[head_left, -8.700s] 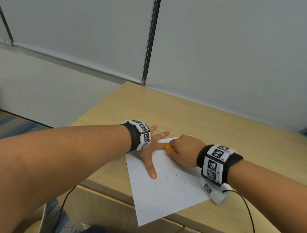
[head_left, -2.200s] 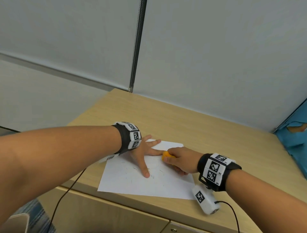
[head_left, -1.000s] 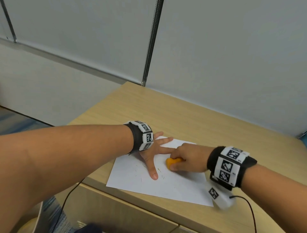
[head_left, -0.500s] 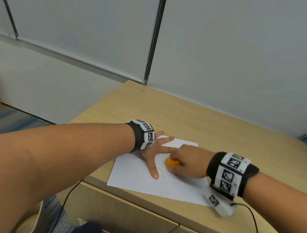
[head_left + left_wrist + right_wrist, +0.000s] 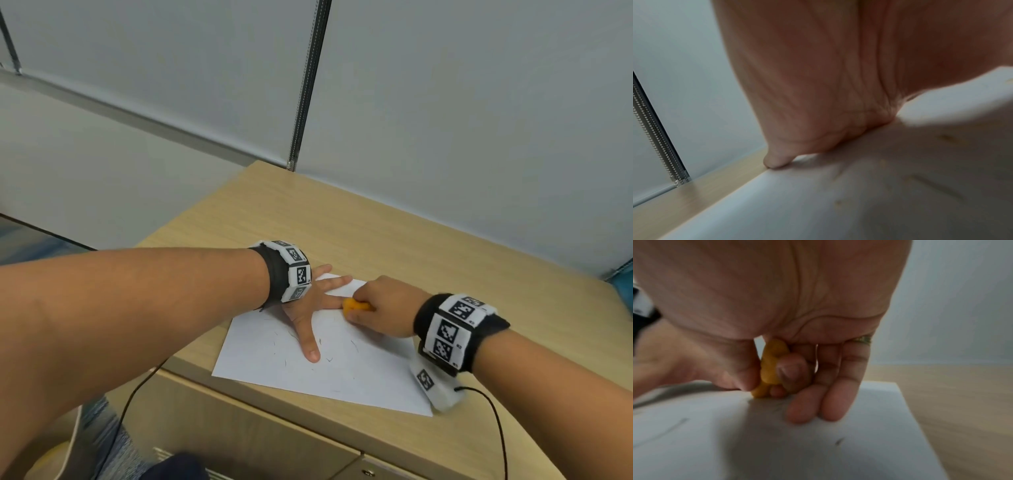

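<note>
On the wooden desk (image 5: 394,240), the left hand (image 5: 310,310) lies flat with fingers (image 5: 335,281) spread on the sheet of paper (image 5: 359,377) to pin it, while the right hand (image 5: 387,308) pinches an orange eraser (image 5: 352,305) tight against its pencil marks (image 5: 354,345)

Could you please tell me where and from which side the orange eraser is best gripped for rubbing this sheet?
Pinch the orange eraser by its upper sides, coming from above, as the right hand does: it is a lump standing on the sheet, so thumb and fingers on opposite flanks probably leave its lower tip free to rub.
</note>
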Motion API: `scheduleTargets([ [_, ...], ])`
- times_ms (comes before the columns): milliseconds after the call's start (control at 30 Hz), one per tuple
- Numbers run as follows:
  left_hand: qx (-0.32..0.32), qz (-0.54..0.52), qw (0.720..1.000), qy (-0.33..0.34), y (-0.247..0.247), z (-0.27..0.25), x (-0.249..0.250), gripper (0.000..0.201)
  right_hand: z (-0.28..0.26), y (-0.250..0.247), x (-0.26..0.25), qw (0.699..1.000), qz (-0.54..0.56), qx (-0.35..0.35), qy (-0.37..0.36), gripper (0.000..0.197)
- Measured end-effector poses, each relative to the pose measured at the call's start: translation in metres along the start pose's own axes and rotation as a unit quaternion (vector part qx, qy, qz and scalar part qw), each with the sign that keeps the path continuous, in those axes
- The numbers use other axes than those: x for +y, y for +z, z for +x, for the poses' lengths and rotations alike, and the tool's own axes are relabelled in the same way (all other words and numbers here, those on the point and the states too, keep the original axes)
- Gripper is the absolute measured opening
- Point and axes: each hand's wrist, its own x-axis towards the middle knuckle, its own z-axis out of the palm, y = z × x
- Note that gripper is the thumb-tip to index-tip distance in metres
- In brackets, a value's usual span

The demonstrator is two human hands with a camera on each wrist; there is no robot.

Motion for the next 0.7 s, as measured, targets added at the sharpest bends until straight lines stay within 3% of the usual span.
scheduleTargets([
  [67,-0.002,0.014,1.0,-0.004,-0.005,-0.005,0.001,0.121,0.001,0.009,-0.008,1.0,-0.009,0.012,-0.019,0.036],
  [167,-0.015,0.025,0.999,-0.013,-0.003,-0.002,-0.001,0.121,-0.006,0.015,-0.026,0.995,0.033,-0.044,-0.078,0.037],
  [300,0.009,0.007,1.0,-0.009,0.0,0.001,-0.003,0.124,0.007,-0.005,0.003,0.999,0.026,-0.021,-0.009,0.038],
  [433,0.007,0.009,1.0,-0.011,0.002,0.003,-0.004,0.125,0.002,0.004,-0.008,0.998,-0.002,-0.041,-0.053,0.036],
  [600,0.018,-0.003,1.0,-0.013,0.005,0.005,-0.005,0.128,0.008,-0.003,0.009,1.0,0.026,-0.006,0.005,0.038],
  [700,0.016,-0.01,1.0,-0.013,0.003,0.002,-0.003,0.127,0.004,-0.001,0.002,0.996,0.06,-0.061,-0.023,0.035],
])
